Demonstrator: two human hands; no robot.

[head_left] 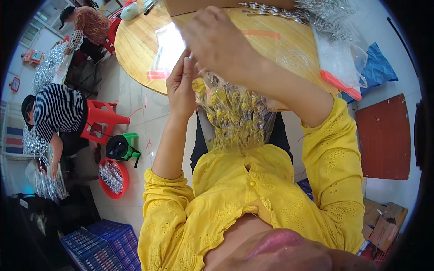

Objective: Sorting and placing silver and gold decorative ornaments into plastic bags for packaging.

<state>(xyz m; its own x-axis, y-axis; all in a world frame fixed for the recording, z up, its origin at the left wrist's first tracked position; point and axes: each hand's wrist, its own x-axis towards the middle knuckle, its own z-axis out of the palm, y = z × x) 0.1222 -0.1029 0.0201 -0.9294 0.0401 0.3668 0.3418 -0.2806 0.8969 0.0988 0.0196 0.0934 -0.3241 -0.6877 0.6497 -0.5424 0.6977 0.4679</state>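
Observation:
My left hand [181,86] is raised at the near edge of the round wooden table [135,43], its thumb pressed against the fingers. Something small and pale shows at the fingertips, too unclear to name. Close above and to its right is my right hand [221,45], smeared by motion, with its fingers partly hidden. Below the hands, a clear plastic bag [239,115] of yellow and purple twisted pieces lies across my lap against the table edge. Whether either hand touches this bag cannot be seen. Beyond my left hand, a flat clear bag [165,54] with a red strip lies on the table.
Silver twisted pieces [275,11] lie by a cardboard box [199,5] at the far edge. Plastic bags [339,58] hang at the right. Leftward are two seated people, a red stool [101,118], a green stool [131,147], a red basin [122,187] and blue crates [101,244].

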